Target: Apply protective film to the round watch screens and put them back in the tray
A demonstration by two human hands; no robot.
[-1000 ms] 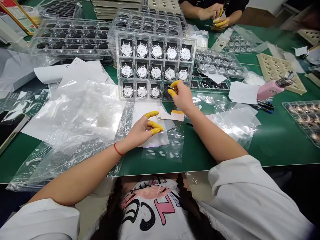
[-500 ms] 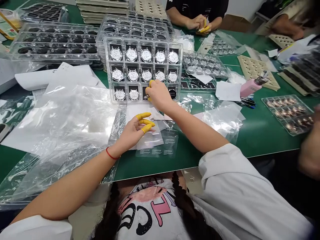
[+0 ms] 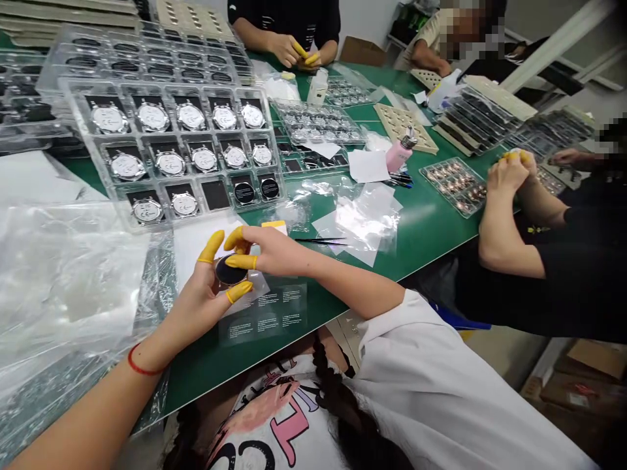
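A round watch head [image 3: 232, 269] with a dark face is held low over the table, face up. My left hand [image 3: 198, 294] grips its rim between thumb and fingers. My right hand [image 3: 267, 250] closes on it from the other side, thumb across the dark face. Both hands wear yellow finger cots. Behind them a clear plastic tray [image 3: 94, 156] leans tilted, its pockets holding several watch heads with silver backs outward. One bottom-row pocket [image 3: 214, 194] shows only black lining, and two pockets right of it show black discs.
Tweezers [image 3: 321, 241] lie right of my hands, near plastic bags [image 3: 365, 219]. A printed clear film sheet [image 3: 267, 316] lies at the table edge. Farther back stand a pink bottle [image 3: 399, 153] and stacked trays [image 3: 147, 55]. Co-workers sit across and at the right, one hand [image 3: 509, 171] near a tray.
My right hand has come back from the tray's bottom row with a watch head, now in both hands. My left hand, open before, has closed on it. The view has swung right.
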